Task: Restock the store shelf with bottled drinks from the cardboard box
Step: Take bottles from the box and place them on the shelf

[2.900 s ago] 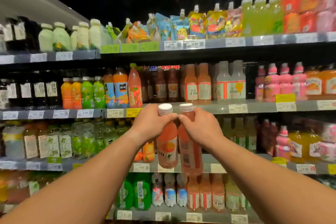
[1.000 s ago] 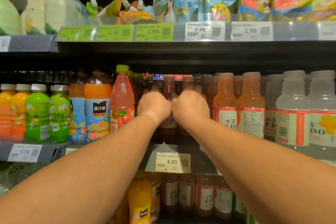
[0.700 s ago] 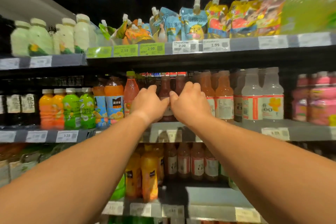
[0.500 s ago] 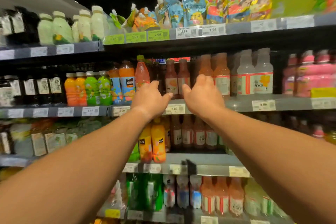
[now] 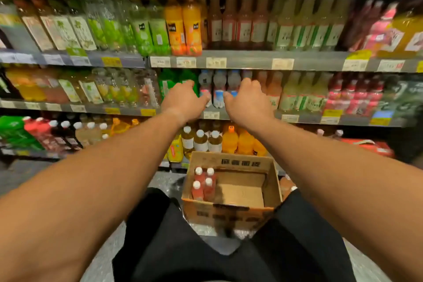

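A cardboard box (image 5: 272, 181) stands on the floor in front of my legs. In its left half stand several pink bottles with white caps (image 5: 203, 184); its right half shows bare cardboard. My left hand (image 5: 184, 101) and my right hand (image 5: 248, 102) hang side by side in the air above the box, in front of a low shelf of drinks. Both hands have loosely curled fingers and hold nothing. The store shelf (image 5: 247, 58) runs across the view in several tiers packed with bottles.
Orange bottles (image 5: 184, 27) and brown bottles (image 5: 229, 23) fill the tier above my hands. Blue-labelled bottles (image 5: 218, 90) stand just behind my fingers. Large orange bottles (image 5: 238, 142) stand on the bottom tier behind the box. A red pack (image 5: 370, 146) lies low right.
Both hands set their pink bottles on the upper shelf, let go and drew back downward. My view has dropped, so the box on the floor now shows.
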Motion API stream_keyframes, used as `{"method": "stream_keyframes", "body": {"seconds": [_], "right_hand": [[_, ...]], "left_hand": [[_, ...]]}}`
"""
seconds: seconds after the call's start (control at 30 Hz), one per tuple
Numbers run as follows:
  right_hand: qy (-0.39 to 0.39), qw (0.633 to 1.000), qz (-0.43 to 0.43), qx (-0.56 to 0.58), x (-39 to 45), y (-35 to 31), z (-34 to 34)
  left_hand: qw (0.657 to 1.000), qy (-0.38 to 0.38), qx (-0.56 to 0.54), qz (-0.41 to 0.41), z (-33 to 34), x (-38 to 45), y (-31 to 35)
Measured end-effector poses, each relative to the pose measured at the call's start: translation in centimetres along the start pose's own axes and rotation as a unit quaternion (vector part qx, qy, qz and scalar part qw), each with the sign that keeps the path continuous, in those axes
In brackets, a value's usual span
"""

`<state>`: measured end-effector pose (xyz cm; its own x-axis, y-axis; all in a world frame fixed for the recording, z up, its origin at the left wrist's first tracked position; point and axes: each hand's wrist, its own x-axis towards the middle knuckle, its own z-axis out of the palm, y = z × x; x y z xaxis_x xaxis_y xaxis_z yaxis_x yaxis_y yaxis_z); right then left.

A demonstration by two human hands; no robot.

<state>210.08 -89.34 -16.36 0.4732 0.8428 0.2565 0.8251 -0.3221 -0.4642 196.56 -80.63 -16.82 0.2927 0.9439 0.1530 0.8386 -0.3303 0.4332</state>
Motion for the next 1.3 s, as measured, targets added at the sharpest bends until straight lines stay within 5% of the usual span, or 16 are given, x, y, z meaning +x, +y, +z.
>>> {"method": "stream_keyframes", "body": {"seconds": [0.23,0.97,1.3], "right_hand": [[-0.118,0.992,0.049,-0.017,-5.7,5.9,10.7],[-0.333,0.937,0.101,-0.031,0.1,18.6,43.9],[-0.384,0.91,0.154,-0.027,1.1,22.1,54.1]], "left_hand": [[0.992,-0.11,0.024,-0.066,9.8,-3.4,-5.8],[0.903,-0.343,0.032,-0.255,40.6,3.1,-18.3],[0.866,-0.379,0.038,-0.324,50.4,5.4,-22.5]]}}
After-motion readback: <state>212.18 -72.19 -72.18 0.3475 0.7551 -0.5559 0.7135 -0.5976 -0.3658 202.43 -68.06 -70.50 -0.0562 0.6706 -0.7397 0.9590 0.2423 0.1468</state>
